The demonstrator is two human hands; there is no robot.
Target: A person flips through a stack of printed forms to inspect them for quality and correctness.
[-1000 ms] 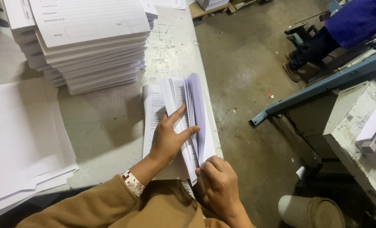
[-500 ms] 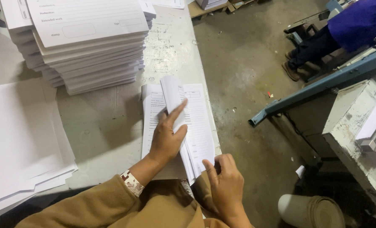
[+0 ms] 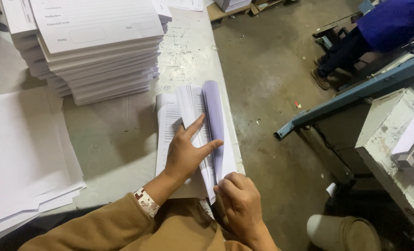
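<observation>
At the centre of the frame, we press our left hand [image 3: 184,155], fingers spread, flat on a sheaf of printed sheets [image 3: 170,125] lying at the right edge of the grey table [image 3: 109,144]. Our right hand [image 3: 238,201], lower centre, pinches the sheaf's near corner, fanning pages upward. Stacked printed forms [image 3: 93,51] sit upper left.

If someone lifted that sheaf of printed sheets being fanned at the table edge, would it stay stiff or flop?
The sheaf of printed sheets would probably flop: its pages already curve upward where the right hand lifts them. Loose sheets may slide apart, since the left hand is pressing them flat. It looks fairly light beside the tall stack of forms.
</observation>
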